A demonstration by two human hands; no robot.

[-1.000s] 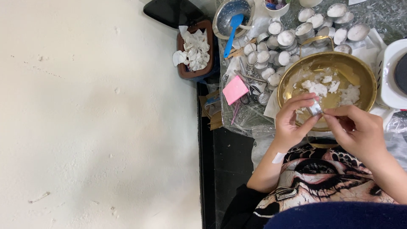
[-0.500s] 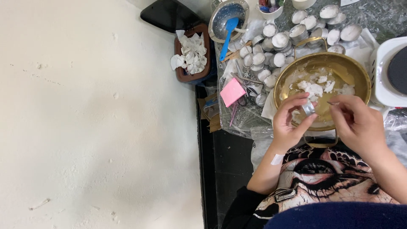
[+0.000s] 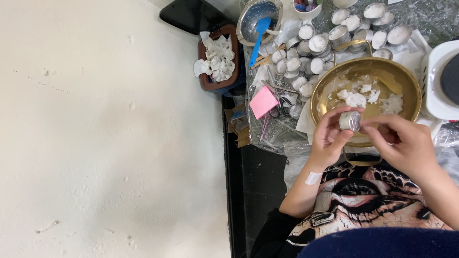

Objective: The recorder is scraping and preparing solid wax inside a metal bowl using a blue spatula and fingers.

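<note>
The left hand [image 3: 330,138] is pinching a small silver tealight cup [image 3: 350,121] between thumb and fingers, while the right hand [image 3: 401,143] is closing its fingertips on the cup's other side, so both are clamped on it. They are holding it just over the near rim of the brass bowl [image 3: 406,81], probably so that wax bits are dropping in with the white wax chunks [image 3: 356,98]. More silver cups [image 3: 311,45] are crowding the counter's far edge, beside a blue spatula [image 3: 258,38] and a pink pad [image 3: 263,102].

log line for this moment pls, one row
left hand: grips small metal cup | right hand: fingertips at cup | under: brass bowl with white chunks | nearby: pink pad
</note>
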